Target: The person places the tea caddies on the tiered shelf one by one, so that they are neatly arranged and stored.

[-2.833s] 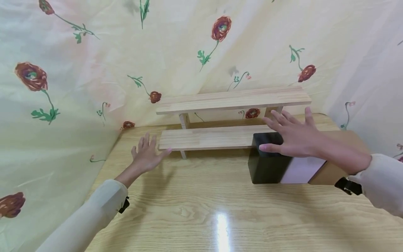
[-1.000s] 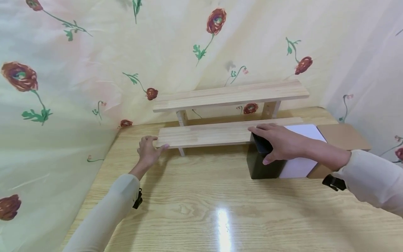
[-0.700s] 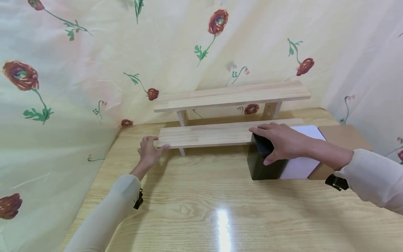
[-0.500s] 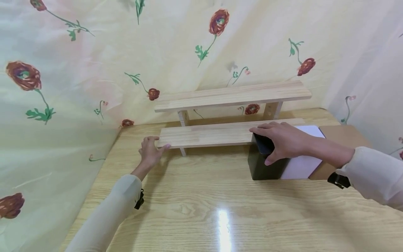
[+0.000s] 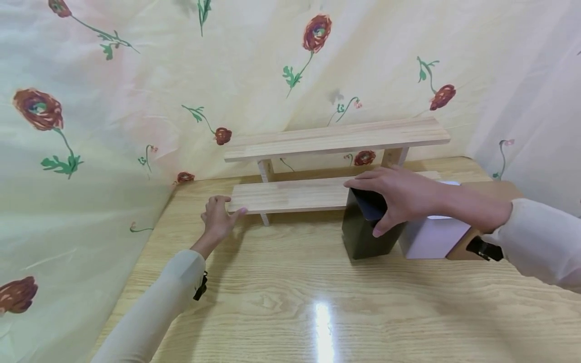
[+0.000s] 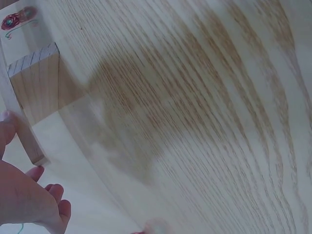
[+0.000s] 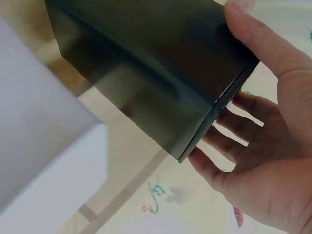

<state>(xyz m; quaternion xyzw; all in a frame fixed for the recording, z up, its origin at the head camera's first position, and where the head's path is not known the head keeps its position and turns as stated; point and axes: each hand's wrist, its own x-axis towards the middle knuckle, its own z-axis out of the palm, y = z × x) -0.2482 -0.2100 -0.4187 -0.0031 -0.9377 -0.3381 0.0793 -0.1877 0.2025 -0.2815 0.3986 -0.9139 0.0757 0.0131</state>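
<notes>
In the head view, a black box [image 5: 365, 229] stands slightly tilted in front of a two-tier wooden shelf [image 5: 290, 195]. My right hand [image 5: 406, 195] grips the box from above, thumb on the near side and fingers over the far side; the right wrist view shows its black lid edge [image 7: 214, 105] between thumb and fingers. Right of it stands a white box [image 5: 431, 237], apart from the black one. My left hand [image 5: 217, 218] holds the left end of the shelf's lower board, thumb at the front edge and fingertips at the end.
A brown box [image 5: 492, 189] stands against the white box's right side, partly behind my right forearm. The shelf's upper board [image 5: 336, 140] runs along the flowered backdrop [image 5: 254, 75]. Wood-grain tabletop [image 5: 272, 302] stretches in front.
From open above the things, my right hand came down and took hold of the black box. It has just shifted left, away from the white box. My left hand moved onto the shelf's end.
</notes>
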